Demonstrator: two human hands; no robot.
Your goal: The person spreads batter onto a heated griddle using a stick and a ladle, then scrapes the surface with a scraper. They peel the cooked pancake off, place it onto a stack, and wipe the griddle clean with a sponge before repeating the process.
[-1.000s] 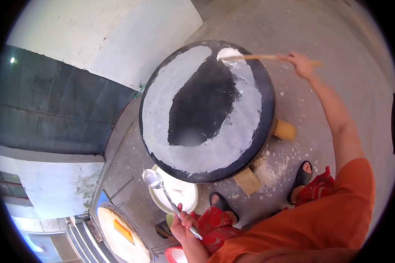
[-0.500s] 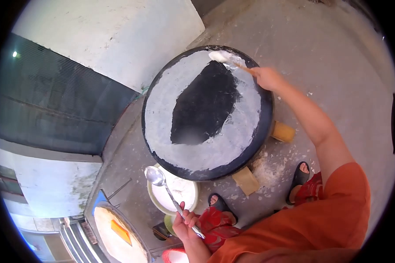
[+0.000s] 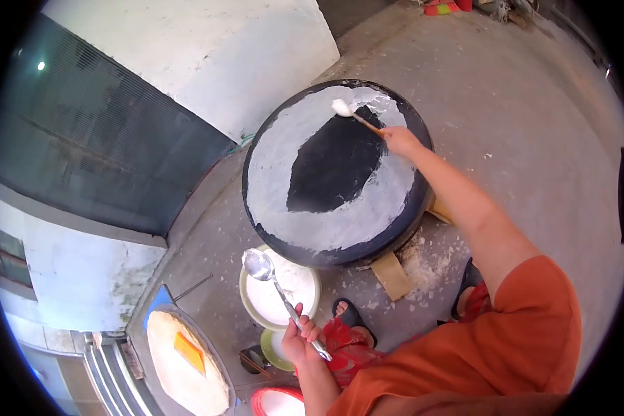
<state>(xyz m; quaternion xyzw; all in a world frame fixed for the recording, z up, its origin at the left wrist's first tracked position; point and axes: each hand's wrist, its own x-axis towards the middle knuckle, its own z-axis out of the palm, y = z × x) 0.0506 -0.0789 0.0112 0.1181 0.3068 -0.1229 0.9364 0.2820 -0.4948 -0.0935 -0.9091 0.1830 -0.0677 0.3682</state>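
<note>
My right hand (image 3: pixel 399 141) grips the handle of a wooden spreader (image 3: pixel 369 125) whose head is coated in white batter. That head rests at the far part of a large round black griddle (image 3: pixel 333 163). A ring of pale batter (image 3: pixel 274 156) covers the griddle, leaving a dark bare patch in the middle. Low in the view, my left hand (image 3: pixel 302 340) is wrapped round the handle of a metal ladle (image 3: pixel 259 265). The ladle's bowl is over the rim of a tub of white batter (image 3: pixel 281 291), beside the griddle's near edge.
At lower left, a stack of thin round flatbreads (image 3: pixel 180 360) carries an orange scraper (image 3: pixel 189 352). A green bowl (image 3: pixel 276 350) and a red-rimmed basket (image 3: pixel 277 402) stand close to my left hand. A cardboard piece (image 3: pixel 391 276) lies by the griddle; a white wall (image 3: pixel 208 62) rises behind.
My right hand has drawn the spreader slightly towards me and left, towards the dark patch. The left hand still holds the ladle by the tub. The whole view has shifted a little.
</note>
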